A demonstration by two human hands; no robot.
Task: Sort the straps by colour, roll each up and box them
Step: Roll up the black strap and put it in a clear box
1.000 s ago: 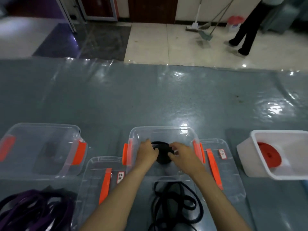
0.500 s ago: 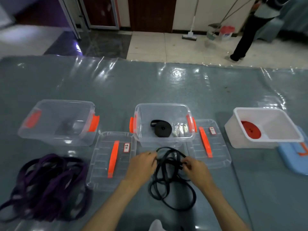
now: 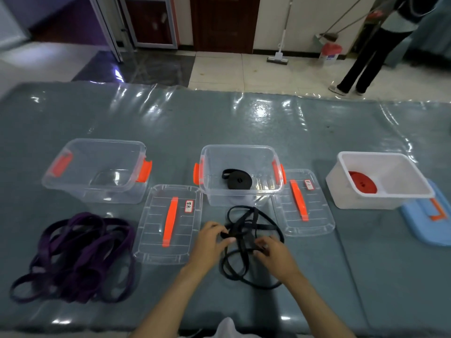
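I count three boxes, two clear lids. My left hand (image 3: pixel 210 242) and right hand (image 3: pixel 273 252) pinch the loose black straps (image 3: pixel 246 242) near centre on the worktop (image 3: pixel 244 128). One rolled black strap (image 3: pixel 238 179) sits in the middle clear box (image 3: pixel 240 152); one red roll (image 3: pixel 363 182) in the white box (image 3: pixel 380 157); purple straps (image 3: pixel 78 257) lie heaped left.

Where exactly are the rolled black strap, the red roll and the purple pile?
rolled black strap (image 3: pixel 240 180): head view, on the flat face of the coil in the middle clear box.
red roll (image 3: pixel 362 182): head view, on its face inside the white box.
purple pile (image 3: pixel 80 254): head view, on its tangled middle.
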